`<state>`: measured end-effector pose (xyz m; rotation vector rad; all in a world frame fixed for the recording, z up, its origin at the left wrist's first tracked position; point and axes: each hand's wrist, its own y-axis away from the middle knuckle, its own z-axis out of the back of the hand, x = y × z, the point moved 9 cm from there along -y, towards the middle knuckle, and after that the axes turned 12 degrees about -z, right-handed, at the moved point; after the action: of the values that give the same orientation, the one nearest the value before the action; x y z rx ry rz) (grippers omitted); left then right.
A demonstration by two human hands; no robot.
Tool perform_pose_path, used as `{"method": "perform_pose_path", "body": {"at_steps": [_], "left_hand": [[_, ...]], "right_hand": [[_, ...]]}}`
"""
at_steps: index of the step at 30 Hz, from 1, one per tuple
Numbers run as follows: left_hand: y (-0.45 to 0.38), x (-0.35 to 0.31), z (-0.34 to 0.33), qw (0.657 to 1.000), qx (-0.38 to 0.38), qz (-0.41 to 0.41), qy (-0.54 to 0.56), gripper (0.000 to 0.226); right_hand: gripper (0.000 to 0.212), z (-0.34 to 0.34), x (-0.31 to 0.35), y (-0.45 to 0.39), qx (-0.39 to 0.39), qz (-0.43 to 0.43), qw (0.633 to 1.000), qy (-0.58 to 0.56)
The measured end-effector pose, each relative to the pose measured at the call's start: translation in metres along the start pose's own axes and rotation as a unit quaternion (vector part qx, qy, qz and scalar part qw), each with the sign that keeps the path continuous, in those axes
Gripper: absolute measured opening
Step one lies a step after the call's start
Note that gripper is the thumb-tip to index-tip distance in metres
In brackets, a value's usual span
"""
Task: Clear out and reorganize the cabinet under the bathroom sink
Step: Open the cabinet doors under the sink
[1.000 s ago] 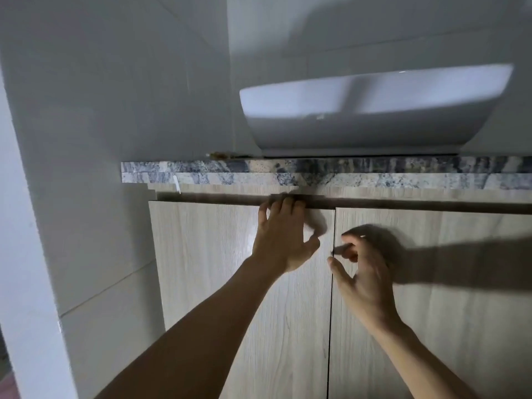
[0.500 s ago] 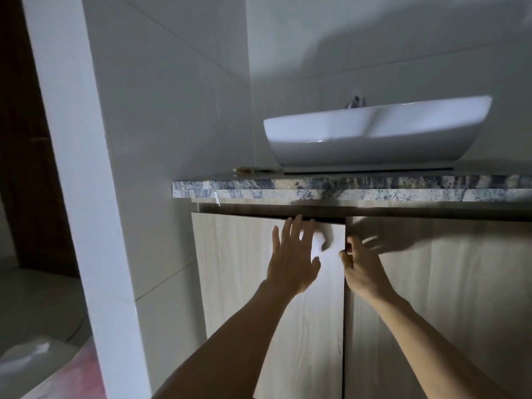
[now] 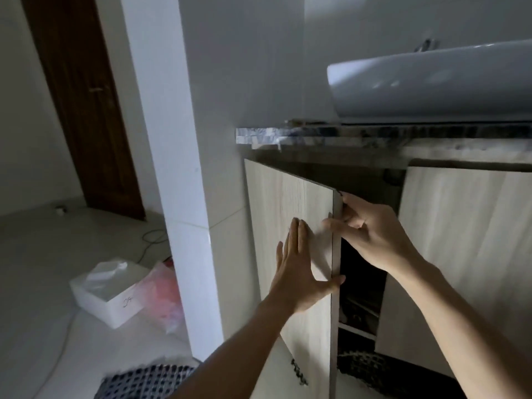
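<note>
Right hand (image 3: 371,228) pinches the free edge of the pale wood cabinet door (image 3: 290,214), left hand (image 3: 302,272) flat and open on its front just below, door ajar over a dark inside, sink (image 3: 431,82) above, tissue box (image 3: 106,292) on the floor far left.

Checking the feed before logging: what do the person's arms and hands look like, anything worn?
Both forearms are bare as far as the frame shows: no sleeves, gloves, watch or rings visible on the left hand or right hand. The picture is dim and slightly blurred.
</note>
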<state>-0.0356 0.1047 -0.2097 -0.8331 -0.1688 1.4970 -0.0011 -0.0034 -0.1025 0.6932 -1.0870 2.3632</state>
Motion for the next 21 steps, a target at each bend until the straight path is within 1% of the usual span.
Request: {"method": "perform_pose_path", "body": {"at_steps": [3,5,6,8,10,12,14,15,17,18,21], "left_hand": [[0.020,0.023,0.033,0.999,0.015,-0.007,0.035,0.120],[0.035,0.039,0.057,0.998,0.029,-0.006,0.048,0.115],[0.043,0.047,0.069,0.998,0.036,0.003,0.052,0.112],[0.059,0.067,0.090,0.997,0.053,0.029,0.049,0.105],[0.076,0.089,0.111,0.995,0.060,0.072,0.030,0.097],[0.092,0.106,0.131,0.992,0.057,0.107,0.033,0.078],[0.103,0.116,0.149,0.990,0.049,0.130,0.038,0.050],[0.108,0.120,0.157,0.989,0.045,0.141,0.031,0.041],[0.116,0.130,0.172,0.985,0.044,0.168,0.002,0.029],[0.121,0.136,0.177,0.981,0.050,0.184,-0.018,0.026],[0.134,0.157,0.190,0.965,0.083,0.232,-0.088,0.053]], "right_hand": [[0.059,-0.041,0.031,-0.008,0.090,0.033,0.993,-0.076],[0.069,-0.070,0.052,-0.017,0.113,0.080,0.988,-0.073],[0.074,-0.084,0.062,-0.021,0.111,0.105,0.987,-0.049],[0.086,-0.110,0.080,-0.031,0.091,0.119,0.989,0.010],[0.088,-0.133,0.100,-0.037,0.067,0.126,0.989,0.044],[0.086,-0.153,0.119,-0.039,0.052,0.136,0.987,0.073],[0.085,-0.172,0.134,-0.043,0.039,0.141,0.983,0.107],[0.084,-0.180,0.141,-0.045,0.034,0.141,0.982,0.118],[0.081,-0.195,0.152,-0.049,0.028,0.137,0.981,0.133],[0.081,-0.203,0.156,-0.050,0.029,0.134,0.980,0.143],[0.080,-0.223,0.164,-0.052,0.053,0.126,0.976,0.169]]}}
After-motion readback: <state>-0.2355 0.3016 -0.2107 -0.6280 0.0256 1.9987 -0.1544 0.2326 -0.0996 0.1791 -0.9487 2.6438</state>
